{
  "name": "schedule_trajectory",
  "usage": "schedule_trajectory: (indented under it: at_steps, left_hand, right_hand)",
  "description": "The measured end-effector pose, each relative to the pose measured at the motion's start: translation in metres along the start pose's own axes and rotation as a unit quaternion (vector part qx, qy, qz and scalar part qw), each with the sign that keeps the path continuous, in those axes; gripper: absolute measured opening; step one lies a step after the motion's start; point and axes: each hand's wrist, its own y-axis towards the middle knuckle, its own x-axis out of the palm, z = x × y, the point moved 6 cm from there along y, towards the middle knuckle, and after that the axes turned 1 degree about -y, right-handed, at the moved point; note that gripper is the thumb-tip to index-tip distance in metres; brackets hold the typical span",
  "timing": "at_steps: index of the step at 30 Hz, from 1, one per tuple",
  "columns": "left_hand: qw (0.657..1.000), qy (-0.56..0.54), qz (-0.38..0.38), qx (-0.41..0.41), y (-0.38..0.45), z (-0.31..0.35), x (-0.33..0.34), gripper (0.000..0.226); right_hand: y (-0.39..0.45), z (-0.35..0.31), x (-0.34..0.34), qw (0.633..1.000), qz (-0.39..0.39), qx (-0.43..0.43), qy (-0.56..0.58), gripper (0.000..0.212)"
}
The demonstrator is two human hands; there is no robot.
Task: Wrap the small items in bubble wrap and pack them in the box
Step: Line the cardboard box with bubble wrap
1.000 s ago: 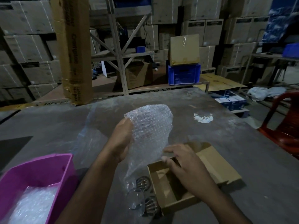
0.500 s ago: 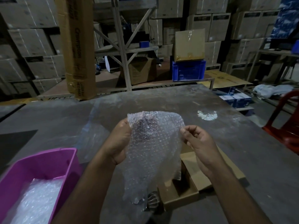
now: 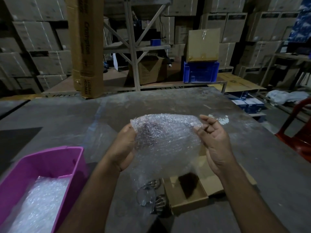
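Left hand (image 3: 125, 148) is gripping the left edge of the bubble wrap sheet (image 3: 165, 143), fingers curled behind it, thumb side toward the camera. Right hand (image 3: 214, 142) is pinching the sheet's upper right corner, fingers curled, palm facing in. Both grips are clamped on the sheet, holding it up above the counter (image 3: 185, 101) and spread between them. The sheet is showing clear, crinkled, small bubbles catching light, top edge arched, lower part hanging loose and rumpled; a darker patch is showing through near the left hand, can't tell what it is. Its bottom edge is hanging over the open cardboard box (image 3: 186, 192), which is sitting on the counter with its flap folded out to the right and dark inside. Small metal items (image 3: 151, 195) are lying on the counter just left of the box, partly under the sheet's hem: ring-like and ribbed shapes, detail too dim to make out. A pink bin (image 3: 50, 162) is sitting at lower left with more bubble wrap (image 3: 40, 206) piled in it. A red chair (image 3: 299, 132) is standing at the right edge.
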Motion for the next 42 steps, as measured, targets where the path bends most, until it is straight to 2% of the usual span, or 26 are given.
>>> schedule_trajectory:
  at_steps: [5,9,11,15,16,21,24,28,31,35,37,40,42]
  left_hand:
    - [0.999,-0.039,-0.037,-0.006,-0.002,0.0,0.011,0.034]
    - [0.999,-0.025,-0.042,-0.013,0.0,-0.003,0.012,0.04]
    - [0.999,-0.007,-0.036,-0.008,0.002,-0.007,0.01,0.038]
    - [1.0,0.009,-0.027,-0.002,0.005,-0.009,0.008,0.035]
    - [1.0,0.013,-0.024,0.0,0.005,-0.008,0.007,0.036]
    - [1.0,0.023,0.009,-0.016,0.007,-0.009,-0.005,0.038]
    - [1.0,0.02,0.007,-0.005,0.008,-0.01,-0.006,0.03]
    - [1.0,-0.026,0.012,0.003,0.002,-0.014,-0.003,0.035]
    - [1.0,-0.018,0.015,-0.006,0.002,-0.022,-0.003,0.036]
    - [0.998,-0.056,0.01,-0.023,0.004,-0.029,-0.003,0.061]
    - [0.999,-0.029,-0.017,-0.021,0.001,-0.031,0.001,0.066]
    - [0.99,0.132,-0.051,-0.002,-0.001,-0.041,0.004,0.041]
    - [0.982,0.179,-0.053,-0.001,0.0,-0.048,0.003,0.032]
  right_hand:
    - [0.0,0.015,-0.001,0.997,-0.02,0.049,-0.056,0.071]
    - [-0.005,0.023,0.0,0.996,-0.044,0.072,-0.042,0.09]
    - [-0.007,0.022,0.002,0.996,-0.038,0.064,-0.042,0.08]
    - [-0.007,0.015,0.004,0.998,-0.042,0.043,-0.018,0.042]
    - [-0.005,0.013,0.006,0.998,-0.042,0.043,-0.011,0.038]
    - [0.002,0.004,0.007,1.0,-0.02,0.024,0.002,0.061]
    - [0.001,-0.001,0.013,0.999,-0.029,0.014,0.003,0.045]
    - [-0.001,-0.003,0.018,0.999,-0.026,0.012,-0.016,0.038]
    - [0.0,-0.005,0.015,1.0,-0.006,0.006,-0.018,0.024]
    - [0.008,-0.01,0.011,0.999,0.036,-0.02,-0.002,0.02]
    - [0.011,-0.011,0.009,0.998,0.057,-0.024,-0.004,0.024]
    - [0.014,-0.011,0.006,0.996,0.081,-0.026,-0.023,0.026]
    - [0.016,-0.011,0.005,0.995,0.092,-0.028,-0.026,0.031]
